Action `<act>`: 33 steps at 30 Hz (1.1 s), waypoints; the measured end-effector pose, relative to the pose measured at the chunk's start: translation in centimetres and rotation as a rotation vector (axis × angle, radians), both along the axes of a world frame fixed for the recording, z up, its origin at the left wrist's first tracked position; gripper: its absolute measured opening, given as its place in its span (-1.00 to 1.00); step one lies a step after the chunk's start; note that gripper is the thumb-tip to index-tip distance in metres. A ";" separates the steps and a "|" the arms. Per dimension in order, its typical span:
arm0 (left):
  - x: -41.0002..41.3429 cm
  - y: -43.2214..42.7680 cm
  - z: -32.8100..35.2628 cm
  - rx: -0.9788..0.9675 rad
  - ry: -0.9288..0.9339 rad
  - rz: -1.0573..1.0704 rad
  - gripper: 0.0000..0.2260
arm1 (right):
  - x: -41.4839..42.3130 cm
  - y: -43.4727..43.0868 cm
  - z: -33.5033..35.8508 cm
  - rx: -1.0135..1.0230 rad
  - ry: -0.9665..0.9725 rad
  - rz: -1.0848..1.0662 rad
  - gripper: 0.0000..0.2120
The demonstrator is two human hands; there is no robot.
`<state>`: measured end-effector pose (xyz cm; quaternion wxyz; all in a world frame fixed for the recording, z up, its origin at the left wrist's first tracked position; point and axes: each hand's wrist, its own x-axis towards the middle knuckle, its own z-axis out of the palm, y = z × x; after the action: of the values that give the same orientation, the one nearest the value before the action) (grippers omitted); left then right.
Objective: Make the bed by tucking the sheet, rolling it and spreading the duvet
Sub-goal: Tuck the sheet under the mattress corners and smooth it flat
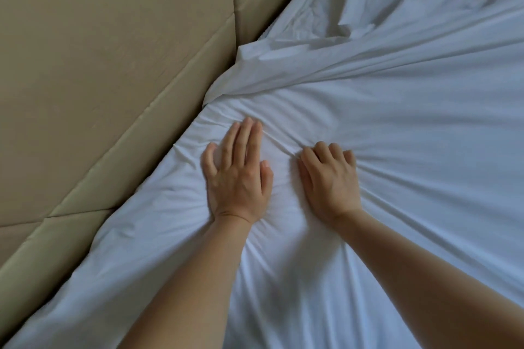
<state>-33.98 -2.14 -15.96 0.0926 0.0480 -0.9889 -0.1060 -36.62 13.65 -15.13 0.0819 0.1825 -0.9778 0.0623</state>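
While left hand (238, 176) lies flat, open, right hand (329, 178) bunches sheet (397, 136) in curled fingers near bed edge by headboard (99, 65).

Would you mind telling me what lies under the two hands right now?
Only the white sheet: the left hand presses flat on it, the right hand bunches its folds. Whatever lies beneath the sheet is covered and cannot be seen.

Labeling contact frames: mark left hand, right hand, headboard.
left hand (236, 178), head view, back of the hand.
right hand (330, 183), head view, back of the hand.
headboard (113, 65), head view, tan padded panel.
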 end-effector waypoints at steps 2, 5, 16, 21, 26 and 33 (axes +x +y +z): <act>0.0 0.2 0.1 0.002 -0.007 -0.013 -0.48 | -0.1 0.3 -0.2 -0.020 -0.003 0.003 -0.87; -0.6 0.2 -0.1 -0.009 -0.019 0.015 -0.47 | -0.6 0.4 -0.5 -0.075 -0.023 0.036 -0.85; -0.2 0.0 2.3 0.075 0.012 0.054 -0.56 | -2.3 1.4 2.0 -0.323 -0.165 0.208 -0.84; -3.2 -0.3 4.7 0.470 0.044 0.117 -0.68 | -8.7 2.5 5.7 -0.495 -0.322 0.102 -0.57; -9.5 0.2 7.6 0.657 -0.147 0.154 -0.54 | -15.9 3.2 8.8 -0.280 -0.295 0.042 -0.34; -15.2 0.7 8.2 0.660 -0.461 0.132 -0.16 | -19.8 3.2 9.4 0.125 -0.642 0.120 -0.27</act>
<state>-49.20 -1.44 -7.78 -0.1451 0.1611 -0.8914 -0.3980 -56.39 16.89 -5.74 -0.2455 0.2154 -0.9432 0.0614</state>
